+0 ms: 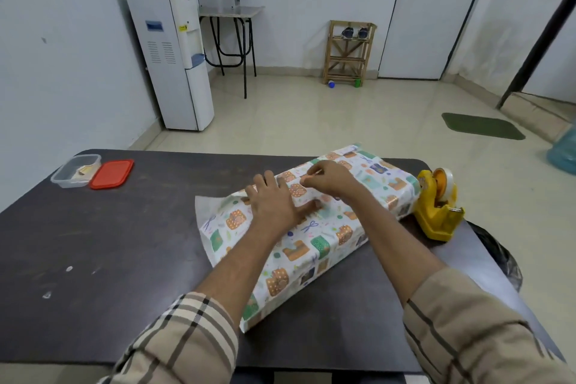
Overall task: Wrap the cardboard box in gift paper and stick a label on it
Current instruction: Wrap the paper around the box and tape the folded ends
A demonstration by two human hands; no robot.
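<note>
The box (314, 237) lies on the dark table (109, 243), covered in white gift paper printed with presents and scissors; no cardboard shows. My left hand (274, 203) presses flat on the top of the paper, fingers spread. My right hand (330, 179) sits just beyond it, thumb and forefinger pinched on a small strip of clear tape (308, 177) at the paper's seam. A paper flap sticks out flat at the left end of the box.
A yellow tape dispenser (436, 206) stands against the box's right side. At the table's far left corner sit a clear plastic container (76, 171) with small items and its red lid (112, 174). A black bag (498, 256) hangs off the right edge.
</note>
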